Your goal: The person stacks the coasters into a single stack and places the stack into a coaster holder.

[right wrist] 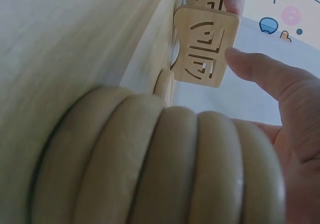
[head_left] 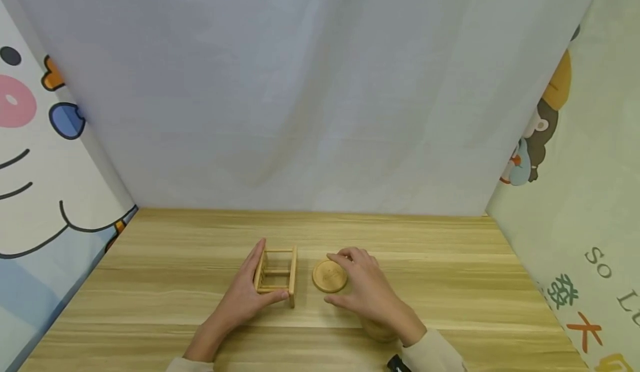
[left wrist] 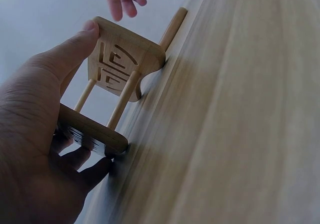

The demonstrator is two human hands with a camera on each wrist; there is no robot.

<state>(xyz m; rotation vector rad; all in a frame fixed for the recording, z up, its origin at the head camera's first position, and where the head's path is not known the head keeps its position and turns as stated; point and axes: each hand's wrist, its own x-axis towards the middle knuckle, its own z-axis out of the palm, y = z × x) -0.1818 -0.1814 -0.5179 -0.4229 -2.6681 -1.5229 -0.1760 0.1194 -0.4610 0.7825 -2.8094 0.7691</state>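
Observation:
My left hand grips a small wooden rack, thumb over its near end and fingers along the left side. Carved slots cut through the rack's end panel, and thin dowels join its panels. To the right, a round wooden coaster lies flat on the table. Around the coaster's right side curves my right hand, fingertips by its far edge and thumb just off the near edge. Below that wrist sits a stack of round wooden coasters, mostly hidden by the forearm in the head view.
The wood-grain table meets a pale hanging cloth at the back. Printed cloths with cartoon figures stand at the left and right. A small black object shows beside the right sleeve.

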